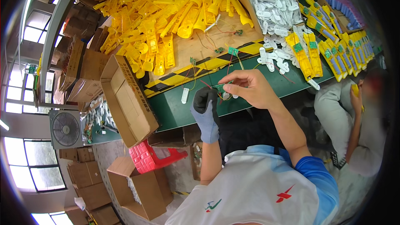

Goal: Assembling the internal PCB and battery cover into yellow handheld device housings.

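Pinched between the thumb and fingertips of the bare right hand (250, 87) is a small green circuit board (219, 86) with thin red and yellow wires trailing from it; the gloved left hand (205, 110), in a grey glove with dark fingertips, closes on the same board from below, so the board sits between the two hands just above the front edge of the green workbench (175, 108). Behind that edge runs a yellow-and-black striped strip, then a plywood top where more small circuit boards (232, 51) with wires lie loose. A large heap of yellow plastic housings (166, 12) covers the far side of the bench. An open cardboard box (271, 0) holds white plastic pieces, some spilled beside it, and rows of yellow assemblies (329, 52) lie to the right. An empty cardboard tray (127, 100) leans off the bench's left end. Below stand a red plastic stool (150, 156), more cartons and a box fan (66, 129) by the windows. Another person (354, 121) sits to the right.
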Action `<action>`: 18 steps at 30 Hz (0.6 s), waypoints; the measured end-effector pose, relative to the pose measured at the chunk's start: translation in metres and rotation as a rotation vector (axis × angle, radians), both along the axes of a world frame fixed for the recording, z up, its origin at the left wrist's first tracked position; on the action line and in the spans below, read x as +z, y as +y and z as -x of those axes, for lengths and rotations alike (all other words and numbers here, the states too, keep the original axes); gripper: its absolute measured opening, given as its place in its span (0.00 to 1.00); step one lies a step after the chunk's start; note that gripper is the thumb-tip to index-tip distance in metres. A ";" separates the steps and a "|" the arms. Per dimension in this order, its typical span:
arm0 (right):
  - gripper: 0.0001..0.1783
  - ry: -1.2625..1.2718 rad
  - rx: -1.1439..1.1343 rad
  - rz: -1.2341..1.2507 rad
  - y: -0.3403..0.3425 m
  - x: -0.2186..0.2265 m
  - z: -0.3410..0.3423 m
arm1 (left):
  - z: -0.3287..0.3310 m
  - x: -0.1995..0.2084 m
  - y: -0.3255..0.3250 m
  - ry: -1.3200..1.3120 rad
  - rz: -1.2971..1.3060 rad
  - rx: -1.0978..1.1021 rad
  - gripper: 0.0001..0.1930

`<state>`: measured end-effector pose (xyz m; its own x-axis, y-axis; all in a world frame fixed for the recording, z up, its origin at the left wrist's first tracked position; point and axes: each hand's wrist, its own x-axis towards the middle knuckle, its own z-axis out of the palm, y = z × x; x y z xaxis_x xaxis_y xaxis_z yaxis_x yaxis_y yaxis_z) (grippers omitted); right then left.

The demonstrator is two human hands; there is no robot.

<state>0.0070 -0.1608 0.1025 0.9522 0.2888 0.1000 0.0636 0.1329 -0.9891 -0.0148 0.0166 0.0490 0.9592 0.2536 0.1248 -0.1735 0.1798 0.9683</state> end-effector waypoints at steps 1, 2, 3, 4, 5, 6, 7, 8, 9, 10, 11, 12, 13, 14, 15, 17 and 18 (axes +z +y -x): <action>0.12 -0.001 -0.005 0.002 -0.001 -0.002 0.003 | 0.001 -0.005 0.000 -0.012 -0.016 -0.038 0.08; 0.11 0.009 -0.028 -0.018 -0.001 -0.005 0.004 | 0.002 -0.009 0.000 -0.014 -0.013 -0.042 0.08; 0.10 0.018 -0.050 -0.038 -0.001 -0.007 0.006 | 0.003 -0.012 0.000 -0.026 -0.015 -0.046 0.08; 0.10 0.010 -0.047 -0.032 -0.003 -0.008 0.007 | 0.003 -0.016 0.000 -0.043 -0.014 -0.044 0.08; 0.10 0.020 -0.047 -0.029 -0.005 -0.009 0.008 | 0.005 -0.019 0.000 -0.049 -0.001 -0.031 0.09; 0.10 0.030 -0.042 -0.026 -0.006 -0.010 0.010 | 0.008 -0.021 0.000 -0.059 0.003 -0.021 0.09; 0.09 0.066 -0.063 -0.069 -0.004 -0.015 0.011 | 0.013 -0.018 -0.003 -0.070 0.006 -0.025 0.09; 0.09 0.058 -0.046 -0.067 -0.007 -0.015 0.012 | 0.016 -0.013 -0.005 -0.081 0.007 -0.025 0.09; 0.08 0.019 -0.078 -0.016 -0.009 -0.015 0.012 | 0.017 -0.008 -0.006 -0.073 -0.086 -0.038 0.10; 0.08 -0.020 -0.107 0.031 -0.010 -0.015 0.013 | 0.020 -0.009 -0.005 -0.080 -0.090 -0.014 0.10; 0.06 -0.037 -0.110 0.036 -0.011 -0.015 0.014 | 0.023 -0.010 -0.005 -0.122 -0.128 0.005 0.09; 0.06 -0.045 -0.085 0.029 -0.010 -0.018 0.015 | 0.026 -0.011 -0.005 -0.164 -0.168 0.025 0.09; 0.07 -0.030 -0.100 0.006 -0.009 -0.020 0.016 | 0.028 -0.007 -0.007 -0.212 -0.216 0.055 0.09; 0.07 -0.015 -0.116 -0.016 -0.008 -0.022 0.016 | 0.028 -0.004 -0.005 -0.218 -0.227 0.075 0.09; 0.06 -0.022 -0.128 -0.054 -0.006 -0.022 0.017 | 0.027 -0.001 -0.004 -0.205 -0.260 0.041 0.09; 0.07 -0.040 -0.125 -0.135 -0.007 -0.025 0.013 | 0.018 0.012 0.000 -0.243 -0.380 -0.054 0.10; 0.08 -0.051 -0.138 -0.205 -0.009 -0.028 0.012 | 0.009 0.015 0.001 -0.251 -0.389 -0.056 0.10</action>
